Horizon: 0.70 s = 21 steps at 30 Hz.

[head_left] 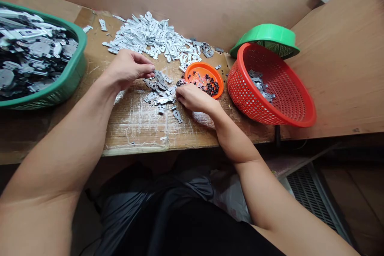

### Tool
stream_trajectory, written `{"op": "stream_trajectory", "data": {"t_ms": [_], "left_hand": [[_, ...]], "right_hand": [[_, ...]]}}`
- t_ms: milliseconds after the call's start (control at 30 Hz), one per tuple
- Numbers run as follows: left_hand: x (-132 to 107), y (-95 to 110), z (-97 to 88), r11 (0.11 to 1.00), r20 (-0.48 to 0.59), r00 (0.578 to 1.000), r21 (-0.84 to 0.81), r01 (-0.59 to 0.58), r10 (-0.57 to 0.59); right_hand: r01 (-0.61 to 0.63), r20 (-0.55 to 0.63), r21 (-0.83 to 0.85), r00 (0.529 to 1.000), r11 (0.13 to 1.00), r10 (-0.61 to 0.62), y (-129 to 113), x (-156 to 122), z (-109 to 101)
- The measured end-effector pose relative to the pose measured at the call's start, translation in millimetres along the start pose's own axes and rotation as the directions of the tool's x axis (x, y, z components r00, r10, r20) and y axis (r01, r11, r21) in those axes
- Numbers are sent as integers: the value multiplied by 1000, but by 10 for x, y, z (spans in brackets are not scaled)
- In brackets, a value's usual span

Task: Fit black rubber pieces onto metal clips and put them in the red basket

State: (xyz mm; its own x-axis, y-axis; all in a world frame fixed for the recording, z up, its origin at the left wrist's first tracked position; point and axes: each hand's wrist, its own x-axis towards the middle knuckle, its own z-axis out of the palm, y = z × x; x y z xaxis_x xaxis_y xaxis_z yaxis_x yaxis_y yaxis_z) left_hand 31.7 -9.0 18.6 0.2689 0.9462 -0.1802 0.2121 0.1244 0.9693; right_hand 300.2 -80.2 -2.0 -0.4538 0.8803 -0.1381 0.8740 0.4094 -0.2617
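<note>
My left hand [132, 68] is pinched, thumb against fingers, at the upper left edge of a small heap of flat grey metal parts [160, 88]. Whatever lies between those fingertips is too small to make out. On the heap's right side, my right hand [193, 97] rests low with its fingers curled down and closed; their tips and anything in them are hidden. Just beyond it is a shallow orange dish [221, 88] of small black pieces, partly covered by the hand. One grey metal part [177, 115] lies apart at the heap's near side.
A large pile of pale metal parts [150, 36] lies against the back panel. At left stands a green basket [79, 54] full of metal assemblies. A tilted red basket [249, 96] holds some metal parts at right, with a bright green basket [267, 34] behind it.
</note>
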Motion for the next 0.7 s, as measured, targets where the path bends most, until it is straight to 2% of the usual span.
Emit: {"op": "stream_trajectory", "data": {"t_ms": [100, 200, 300, 367, 500, 600, 700], "left_hand": [[29, -31, -4, 1000, -13, 1000, 24, -15, 16], [28, -44, 8, 999, -10, 999, 13, -36, 37], [8, -38, 30, 999, -4, 999, -22, -50, 50], [-2, -34, 41, 997, -4, 998, -47, -62, 62], [8, -47, 36, 996, -11, 998, -54, -67, 67], [23, -61, 16, 998, -5, 998, -19, -56, 56], [16, -53, 1, 999, 2, 999, 8, -38, 38]], "right_hand": [[7, -91, 60, 996, 998, -1, 2, -5, -8], [-9, -178, 248, 982, 969, 55, 27, -9, -47], [-8, -171, 458, 981, 889, 96, 81, -21, -104], [-12, -153, 510, 983, 860, 105, 118, -40, -157], [-82, 9, 397, 996, 914, 86, 160, -136, -303], [-155, 85, 164, 986, 974, 143, 182, -229, -389], [-194, 131, -27, 972, 981, 195, 221, -262, -377]]}}
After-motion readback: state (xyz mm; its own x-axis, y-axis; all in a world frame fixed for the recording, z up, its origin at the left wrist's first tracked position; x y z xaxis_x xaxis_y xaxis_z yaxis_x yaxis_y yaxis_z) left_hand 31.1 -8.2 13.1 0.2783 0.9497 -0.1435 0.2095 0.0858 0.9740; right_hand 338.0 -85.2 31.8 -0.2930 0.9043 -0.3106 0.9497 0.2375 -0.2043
